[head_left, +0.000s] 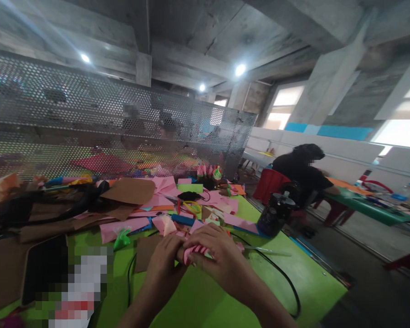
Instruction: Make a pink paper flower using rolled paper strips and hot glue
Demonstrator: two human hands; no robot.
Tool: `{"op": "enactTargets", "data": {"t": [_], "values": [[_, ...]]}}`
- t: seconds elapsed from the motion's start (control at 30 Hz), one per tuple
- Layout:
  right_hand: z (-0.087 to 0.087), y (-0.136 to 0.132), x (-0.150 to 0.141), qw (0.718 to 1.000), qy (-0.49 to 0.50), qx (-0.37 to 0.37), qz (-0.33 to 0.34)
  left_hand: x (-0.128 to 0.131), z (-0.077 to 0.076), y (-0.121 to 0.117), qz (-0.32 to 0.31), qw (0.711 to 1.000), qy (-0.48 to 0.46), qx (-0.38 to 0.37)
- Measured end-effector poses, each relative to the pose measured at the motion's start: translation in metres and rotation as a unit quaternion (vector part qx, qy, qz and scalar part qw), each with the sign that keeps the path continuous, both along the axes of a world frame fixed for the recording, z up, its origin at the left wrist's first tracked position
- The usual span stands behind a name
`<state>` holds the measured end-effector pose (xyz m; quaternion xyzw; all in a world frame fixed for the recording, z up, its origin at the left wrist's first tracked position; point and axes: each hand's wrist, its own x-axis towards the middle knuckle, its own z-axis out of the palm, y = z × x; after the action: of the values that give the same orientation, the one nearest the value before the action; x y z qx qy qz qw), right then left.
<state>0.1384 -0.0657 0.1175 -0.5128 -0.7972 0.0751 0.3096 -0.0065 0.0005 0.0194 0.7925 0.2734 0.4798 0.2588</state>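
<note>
Left hand [167,255] and right hand [217,248] are pinching a ridged pink piece [191,252] between their fingers, over the green table [191,300]; pink paper [125,227] is lying beyond, a dark jar [276,214] is standing near the table's right edge

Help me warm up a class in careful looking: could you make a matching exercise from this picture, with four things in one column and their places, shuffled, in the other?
Things
1. Pink piece
2. Dark lidded jar
3. Black flat slab
4. Perforated screen

Places
A. Toward the picture's lower left
B. Standing behind the clutter
C. Between the left hand and the right hand
D. By the right edge of the green table

Right pairs: 1-C, 2-D, 3-A, 4-B
</note>
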Motion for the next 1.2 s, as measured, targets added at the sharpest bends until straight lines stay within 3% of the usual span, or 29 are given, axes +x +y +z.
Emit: {"op": "enactTargets", "data": {"t": [0.33,0.6,0.73,0.83,1.0,1.2], "values": [[0.013,-0.006,-0.004,0.996,-0.08,0.005,0.025,0.004,-0.02,0.01,0.004,0.998,-0.021,0.059],[0.014,-0.006,-0.005,0.995,-0.1,-0.006,0.003,0.003,-0.023,0.008,-0.025,0.999,-0.041,0.026],[0.011,-0.005,-0.002,0.997,-0.077,-0.005,0.002,0.002,-0.017,0.007,-0.05,0.996,-0.07,-0.033],[0.009,-0.004,0.005,0.999,0.012,0.03,-0.001,0.001,-0.008,0.006,-0.088,0.98,-0.127,-0.128],[0.001,0.003,0.015,0.979,0.189,0.062,-0.037,0.0,0.004,0.002,-0.131,0.921,-0.2,-0.306],[-0.023,0.012,0.008,0.973,0.228,0.007,-0.042,0.004,0.002,-0.004,-0.105,0.85,-0.296,-0.423]]}}
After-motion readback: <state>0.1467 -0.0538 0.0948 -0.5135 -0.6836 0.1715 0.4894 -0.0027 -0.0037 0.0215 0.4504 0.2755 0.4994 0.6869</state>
